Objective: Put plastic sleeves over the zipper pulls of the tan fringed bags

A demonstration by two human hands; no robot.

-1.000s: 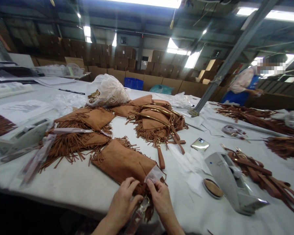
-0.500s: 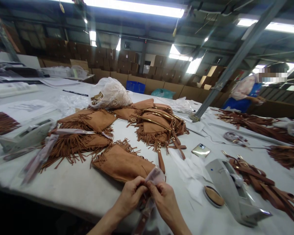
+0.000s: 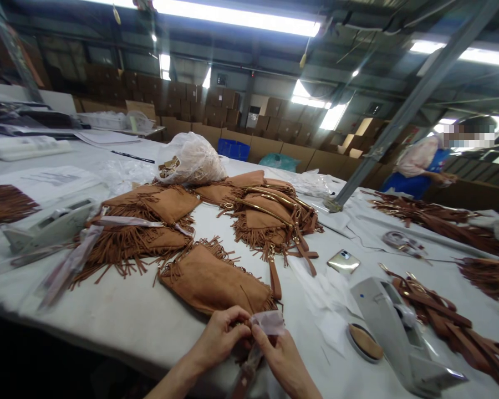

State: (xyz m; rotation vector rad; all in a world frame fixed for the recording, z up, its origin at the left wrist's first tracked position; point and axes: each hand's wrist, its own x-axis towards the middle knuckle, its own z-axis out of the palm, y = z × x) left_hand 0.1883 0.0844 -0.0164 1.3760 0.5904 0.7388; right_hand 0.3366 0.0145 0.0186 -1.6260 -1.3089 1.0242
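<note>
Translucent wrap, thin and crinkly, is pinched by left hand and right hand, both closed on it over a brown strap at the near edge of the worktop. Risk: the flimsy film may tear or slide off if tugged hard, and the strap could drop over the edge. Soft tan suede bag, flat and fringed, lies just beyond. Hard grey tape dispenser to the right; glossy phone farther.
</note>
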